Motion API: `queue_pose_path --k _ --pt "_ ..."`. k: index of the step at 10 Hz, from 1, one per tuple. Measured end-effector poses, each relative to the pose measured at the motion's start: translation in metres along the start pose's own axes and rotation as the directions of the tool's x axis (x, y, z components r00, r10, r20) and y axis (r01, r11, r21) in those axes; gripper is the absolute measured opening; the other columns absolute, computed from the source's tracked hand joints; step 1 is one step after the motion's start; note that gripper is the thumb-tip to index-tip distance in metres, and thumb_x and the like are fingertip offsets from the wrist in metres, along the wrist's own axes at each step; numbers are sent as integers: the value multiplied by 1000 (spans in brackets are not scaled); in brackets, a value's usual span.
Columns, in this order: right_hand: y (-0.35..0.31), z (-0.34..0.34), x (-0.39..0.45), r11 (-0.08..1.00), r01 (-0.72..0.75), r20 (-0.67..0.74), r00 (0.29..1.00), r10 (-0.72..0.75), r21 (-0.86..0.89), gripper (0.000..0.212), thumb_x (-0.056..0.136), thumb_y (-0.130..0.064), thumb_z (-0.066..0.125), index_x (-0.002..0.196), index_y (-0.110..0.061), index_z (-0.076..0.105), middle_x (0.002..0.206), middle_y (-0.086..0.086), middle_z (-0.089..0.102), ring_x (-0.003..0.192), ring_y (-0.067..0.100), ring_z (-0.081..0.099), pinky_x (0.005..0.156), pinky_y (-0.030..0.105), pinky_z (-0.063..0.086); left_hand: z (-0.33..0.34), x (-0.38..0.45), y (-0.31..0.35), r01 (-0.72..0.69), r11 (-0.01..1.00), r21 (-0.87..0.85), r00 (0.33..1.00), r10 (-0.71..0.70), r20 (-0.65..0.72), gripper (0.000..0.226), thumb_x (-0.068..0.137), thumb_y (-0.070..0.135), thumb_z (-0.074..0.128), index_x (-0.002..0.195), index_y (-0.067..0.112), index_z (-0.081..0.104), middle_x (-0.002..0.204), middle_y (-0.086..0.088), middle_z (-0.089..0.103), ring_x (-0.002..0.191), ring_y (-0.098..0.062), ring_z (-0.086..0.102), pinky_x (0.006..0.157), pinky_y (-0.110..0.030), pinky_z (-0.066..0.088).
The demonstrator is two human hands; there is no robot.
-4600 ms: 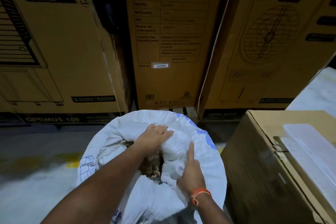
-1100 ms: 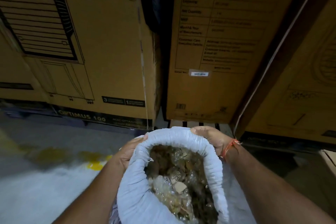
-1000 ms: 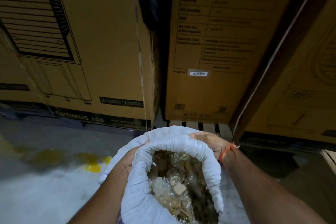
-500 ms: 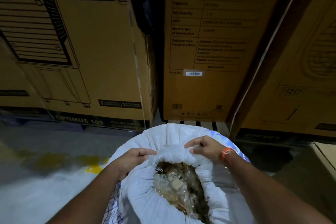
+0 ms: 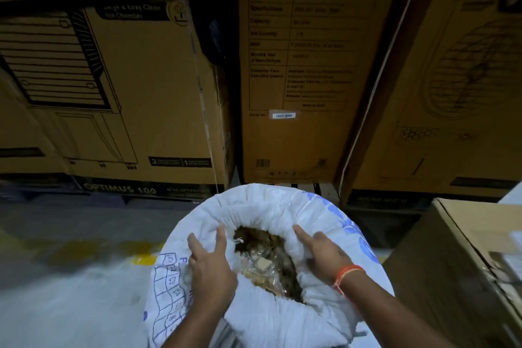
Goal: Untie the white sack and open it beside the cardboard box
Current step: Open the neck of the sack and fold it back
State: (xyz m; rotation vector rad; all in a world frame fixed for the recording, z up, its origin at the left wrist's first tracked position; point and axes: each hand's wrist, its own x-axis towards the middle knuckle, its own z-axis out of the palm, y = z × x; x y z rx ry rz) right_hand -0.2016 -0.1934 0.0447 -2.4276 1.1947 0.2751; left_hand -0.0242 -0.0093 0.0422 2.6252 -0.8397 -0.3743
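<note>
The white sack [image 5: 271, 206] with blue print stands on the floor, its mouth wide and its rim rolled outward. Brownish scraps and clear plastic [image 5: 268, 265] show inside. My left hand [image 5: 210, 268] lies flat on the left side of the rim, fingers spread, gripping nothing. On the right side of the rim rests my right hand [image 5: 322, 251], fingers extended, an orange thread around its wrist. The cardboard box [image 5: 440, 268] stands just right of the sack, partly cut off by the frame edge.
Tall printed cartons [image 5: 299, 65] form a wall right behind the sack. The grey floor [image 5: 70, 277] with a yellow mark [image 5: 144, 258] stretches to the left. A dark gap runs under the cartons on the right.
The sack's neck was gathered 4.6 s ago; it is now spread and rolled down. Both hands let go of the rim fabric and now rest flat on it, lower than before.
</note>
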Motion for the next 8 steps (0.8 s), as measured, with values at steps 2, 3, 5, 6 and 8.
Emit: queue_pose_path --k 2,3,5,6,8 --pt "48 -39 32 874 -210 -119 950 288 439 81 77 -69 64 134 -12 50 129 16 61 115 37 62 100 49 51 -19 58 -76 -103 954 280 995 104 11 87 93 4 45 167 31 8 163 -13 26 134 -31 50 105 -32 49" --pt "71 -58 36 845 -269 -119 925 360 462 67 89 -54 67 133 -6 52 127 19 63 114 37 62 97 47 52 -40 83 -106 -104 953 284 994 94 47 92 90 2 44 167 31 4 165 -10 21 141 -34 40 103 -32 48" --pt "41 -50 2 996 0 -379 925 -34 -90 72 89 -54 58 155 -33 36 140 4 43 128 22 44 108 39 45 -51 63 -71 -322 939 119 941 304 148 118 74 36 62 166 26 -12 171 -6 7 155 -35 22 121 -44 34" --pt "1 -55 -49 919 386 -337 857 -389 -80 84 81 -75 54 155 -47 26 148 -9 36 137 11 29 115 39 33 -54 45 -43 -514 846 143 846 527 -76 89 79 43 63 161 44 28 172 -2 13 159 -33 14 123 -60 23" --pt "-2 25 -69 944 221 -41 970 -238 -244 39 83 -85 3 105 -82 35 85 -42 61 96 -7 29 81 17 8 -45 53 -27 -252 963 100 964 241 110 43 85 41 60 126 51 66 171 -5 4 157 -35 11 122 -61 23"
